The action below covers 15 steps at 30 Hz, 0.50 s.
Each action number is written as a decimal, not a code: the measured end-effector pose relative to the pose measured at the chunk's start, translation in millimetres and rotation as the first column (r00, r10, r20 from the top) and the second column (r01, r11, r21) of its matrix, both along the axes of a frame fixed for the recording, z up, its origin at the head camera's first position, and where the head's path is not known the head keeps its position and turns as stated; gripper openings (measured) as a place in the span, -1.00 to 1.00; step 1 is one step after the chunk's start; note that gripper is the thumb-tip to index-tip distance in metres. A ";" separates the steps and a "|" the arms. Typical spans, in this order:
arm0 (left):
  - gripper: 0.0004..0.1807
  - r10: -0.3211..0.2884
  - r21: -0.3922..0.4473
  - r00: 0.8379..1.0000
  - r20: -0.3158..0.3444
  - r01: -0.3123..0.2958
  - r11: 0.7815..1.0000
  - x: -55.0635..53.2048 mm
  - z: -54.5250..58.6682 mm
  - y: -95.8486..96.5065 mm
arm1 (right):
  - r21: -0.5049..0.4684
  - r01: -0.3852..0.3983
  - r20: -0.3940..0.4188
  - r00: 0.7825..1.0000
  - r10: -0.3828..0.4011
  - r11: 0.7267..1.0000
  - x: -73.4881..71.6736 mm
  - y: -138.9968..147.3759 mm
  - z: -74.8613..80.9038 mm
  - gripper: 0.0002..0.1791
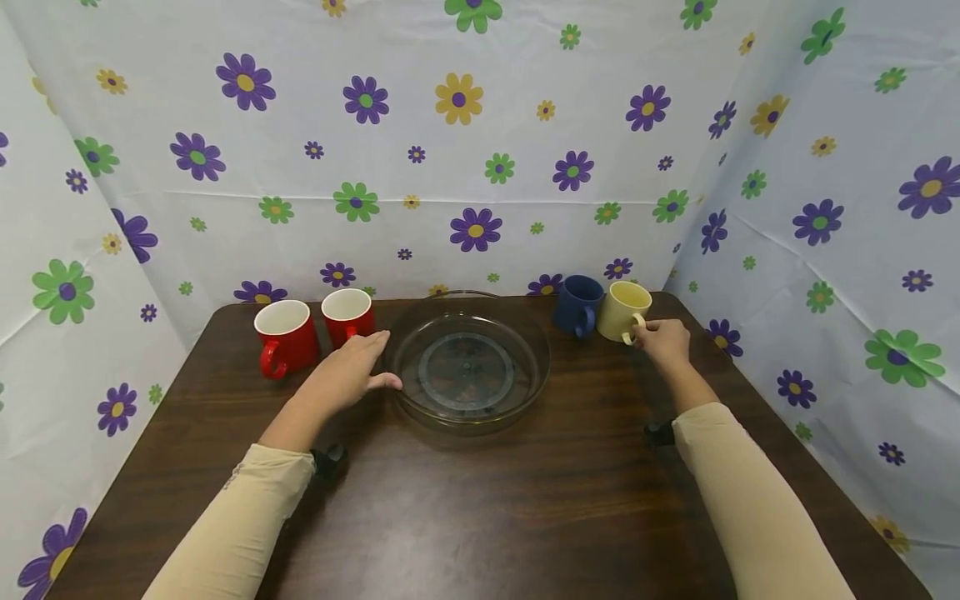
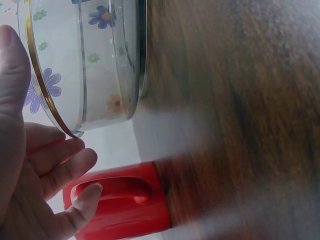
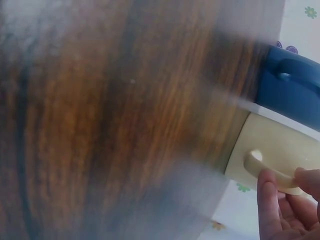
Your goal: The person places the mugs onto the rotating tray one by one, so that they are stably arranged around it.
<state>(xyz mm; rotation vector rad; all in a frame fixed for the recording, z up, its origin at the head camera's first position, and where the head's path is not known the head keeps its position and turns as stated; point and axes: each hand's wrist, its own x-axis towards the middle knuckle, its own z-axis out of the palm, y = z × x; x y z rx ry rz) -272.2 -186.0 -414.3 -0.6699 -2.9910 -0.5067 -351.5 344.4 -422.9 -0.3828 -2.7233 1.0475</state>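
Pinching yellow mug (image 1: 619,317) by handle (image 3: 280,178), right hand (image 1: 663,342), right of glass dish (image 1: 467,417).
Left hand (image 1: 345,372) at dish's left, fingers relaxed. Best keep mug level, off blue mug (image 1: 578,302).

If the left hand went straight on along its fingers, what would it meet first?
Most likely the clear glass bowl; the left hand has its fingertips right at the rim, though whether they touch is hard to tell.

Head view: high, facing forward-down; wrist views: close, turned sideways; head, right wrist share yellow mug (image 1: 619,313).
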 end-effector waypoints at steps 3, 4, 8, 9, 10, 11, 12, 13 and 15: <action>-0.01 0.003 -0.007 1.000 0.006 -0.003 1.000 0.8 1.2 -0.7 | -0.003 0.012 -0.004 1.000 -0.012 1.000 -0.6 -1.0 0.5 -0.60; 0.00 0.004 -0.008 1.000 0.010 -0.004 1.000 1.2 1.5 -0.9 | -0.003 0.016 -0.005 1.000 -0.016 1.000 -0.7 -1.3 0.4 -0.60; -0.01 -0.001 -0.012 1.000 0.007 0.001 1.000 2.1 1.7 -1.8 | -0.019 0.028 -0.013 1.000 -0.028 0.999 0.3 -2.6 -0.6 -0.61; 0.00 -0.002 -0.012 1.000 0.006 0.002 1.000 2.1 1.2 -2.0 | -0.024 0.030 -0.018 0.999 -0.030 0.999 0.7 -3.0 -1.0 -0.61; 0.00 -0.004 -0.013 1.000 0.005 0.004 1.000 2.0 0.7 -2.0 | -0.027 0.030 -0.024 0.999 -0.031 0.999 1.0 -3.0 -1.5 -0.62; 0.01 -0.004 -0.013 1.000 0.005 0.004 1.000 1.9 -0.1 -2.2 | -0.030 0.030 -0.029 0.999 -0.031 0.999 1.4 -3.1 -2.0 -0.62; 0.01 -0.004 -0.012 1.000 0.005 0.004 1.000 1.9 -0.6 -2.2 | -0.033 0.029 -0.036 0.999 -0.030 0.999 1.8 -3.3 -2.3 -0.62; 0.02 -0.002 -0.013 1.000 0.005 0.002 1.000 1.8 -1.0 -2.4 | -0.031 0.028 -0.042 0.999 -0.029 0.999 1.9 -3.3 -2.7 -0.63; 0.02 0.003 -0.011 1.000 0.007 -0.003 1.000 2.0 -2.1 -2.7 | -0.028 0.026 -0.054 0.998 -0.027 0.999 2.1 -3.4 -3.1 -0.63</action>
